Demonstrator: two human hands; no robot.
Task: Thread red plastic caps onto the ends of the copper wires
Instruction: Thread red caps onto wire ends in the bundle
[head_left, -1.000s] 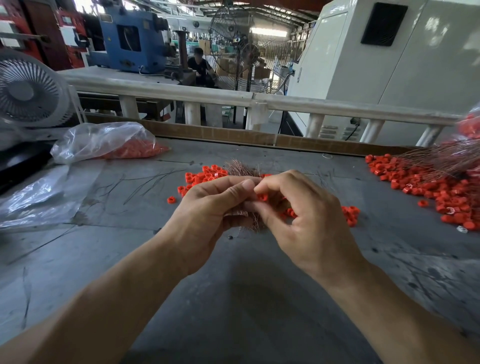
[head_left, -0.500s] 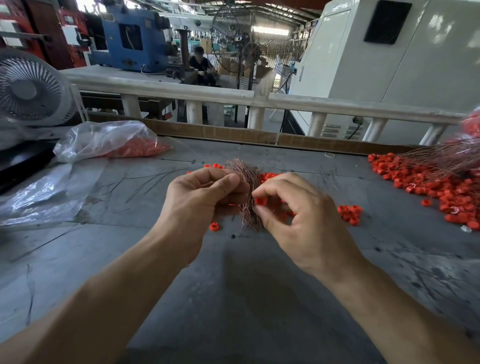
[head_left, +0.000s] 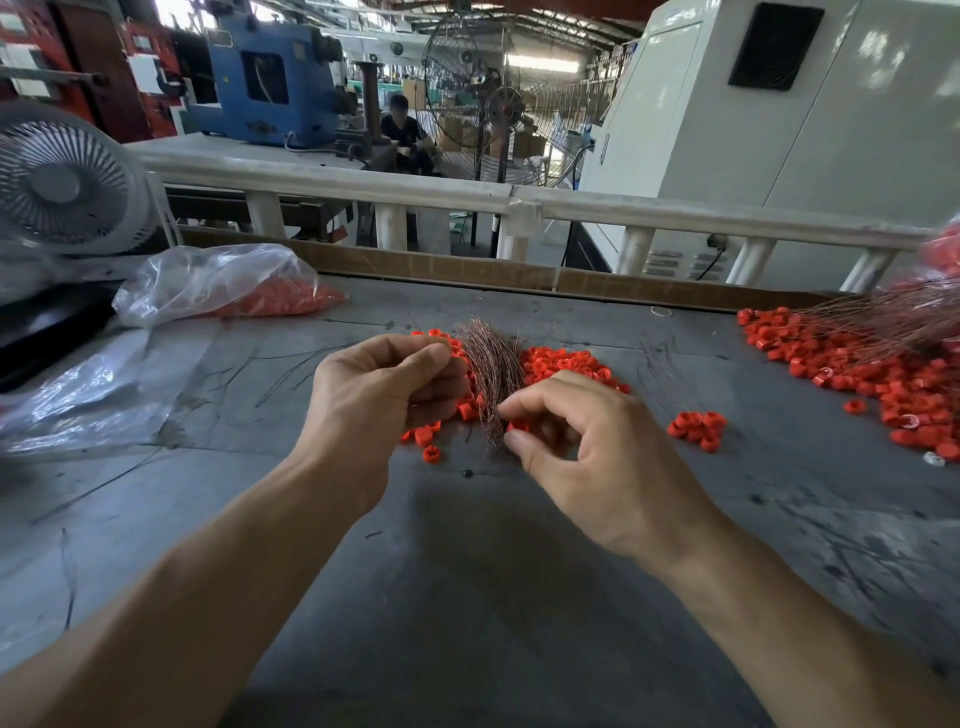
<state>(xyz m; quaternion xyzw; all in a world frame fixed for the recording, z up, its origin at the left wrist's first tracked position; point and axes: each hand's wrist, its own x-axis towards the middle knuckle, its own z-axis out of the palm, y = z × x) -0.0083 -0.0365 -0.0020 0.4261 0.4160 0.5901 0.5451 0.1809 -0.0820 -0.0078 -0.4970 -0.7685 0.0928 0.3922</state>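
A bundle of thin copper wires (head_left: 491, 364) stands upright over the grey table, gripped in the curled fingers of my left hand (head_left: 382, 395). Just right of the bundle's lower end, my right hand (head_left: 587, 447) pinches one red plastic cap (head_left: 518, 426) between thumb and forefinger. Loose red caps (head_left: 561, 364) lie in a patch on the table behind both hands, and a few more caps (head_left: 428, 441) lie below my left hand.
A small cluster of caps (head_left: 698, 428) lies to the right, with a big heap of caps and capped wires (head_left: 883, 364) at the far right. A clear bag of caps (head_left: 228, 288) and a fan (head_left: 62, 182) stand at left. A cardboard strip (head_left: 519, 275) lines the table's far edge.
My hands have drawn apart and lowered slightly. The wire bundle now shows between them, and the right hand with its cap has dropped toward the bundle's lower end.
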